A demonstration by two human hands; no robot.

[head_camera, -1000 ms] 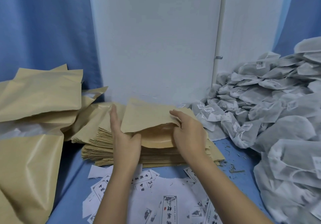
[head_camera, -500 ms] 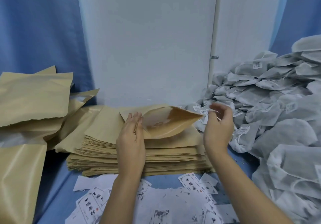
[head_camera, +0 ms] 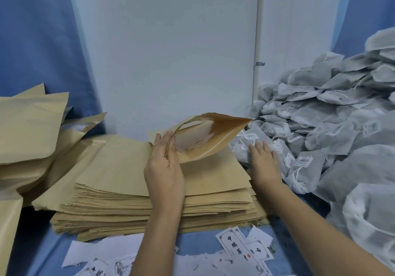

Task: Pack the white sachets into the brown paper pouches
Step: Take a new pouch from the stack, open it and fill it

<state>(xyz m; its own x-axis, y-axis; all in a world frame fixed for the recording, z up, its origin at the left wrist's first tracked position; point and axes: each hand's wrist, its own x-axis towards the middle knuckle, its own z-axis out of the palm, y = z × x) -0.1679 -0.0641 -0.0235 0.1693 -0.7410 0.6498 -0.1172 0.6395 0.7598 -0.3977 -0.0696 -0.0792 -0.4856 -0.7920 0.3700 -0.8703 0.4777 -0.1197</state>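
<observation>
Head view: the left hand pinches the left edge of a thin, crinkly brown paper pouch, whose mouth gapes rightward toward the heap of soft, stringed white sachets. The right hand, nearer them, lays spread fingers flat on a sachet just beside that mouth, right of the pouch stack.

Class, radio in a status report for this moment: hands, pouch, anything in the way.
Left hand pinches brown pouch, mouth gaping. Right hand open, flat on sachet pile, none gripped. Nothing blocks pouch mouth.
</observation>
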